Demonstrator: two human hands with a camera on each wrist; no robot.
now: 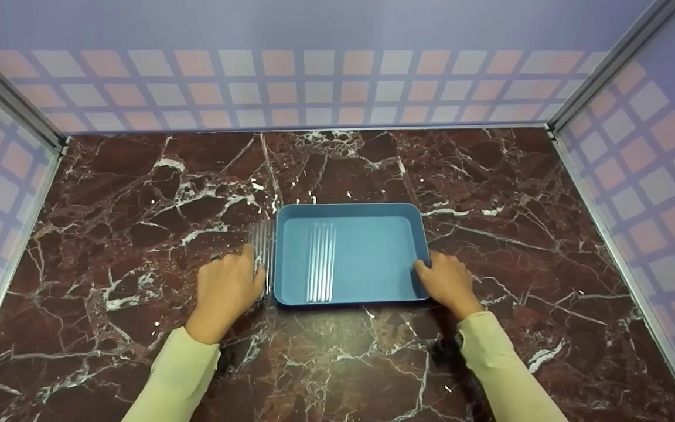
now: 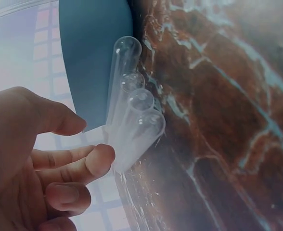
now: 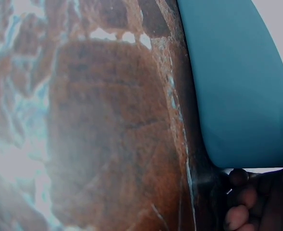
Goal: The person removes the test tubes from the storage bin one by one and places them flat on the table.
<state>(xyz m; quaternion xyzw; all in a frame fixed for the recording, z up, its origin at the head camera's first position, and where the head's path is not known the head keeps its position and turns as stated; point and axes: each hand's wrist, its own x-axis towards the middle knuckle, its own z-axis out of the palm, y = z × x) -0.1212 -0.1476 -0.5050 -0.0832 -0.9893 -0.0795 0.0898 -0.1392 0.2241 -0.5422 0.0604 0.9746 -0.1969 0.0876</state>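
A blue rectangular tray (image 1: 375,255) sits on the marble surface, with a row of several clear test tubes (image 1: 321,264) lying inside toward its left end. More clear test tubes (image 1: 262,240) lie side by side just outside the tray's left wall. My left hand (image 1: 229,284) is beside these outer tubes. In the left wrist view its thumb and loosely bent fingers (image 2: 101,160) are apart, fingertips right by the rounded tubes (image 2: 140,120). My right hand (image 1: 450,280) grips the tray's right wall, thumb over the rim; its other fingers are mostly hidden behind the tray (image 3: 242,86) in the right wrist view.
Dark red marble with white veins (image 1: 138,234) surrounds the tray. A checked back panel (image 1: 314,82) and side panels (image 1: 648,146) enclose the work surface, with metal strips (image 1: 613,64) at the corners.
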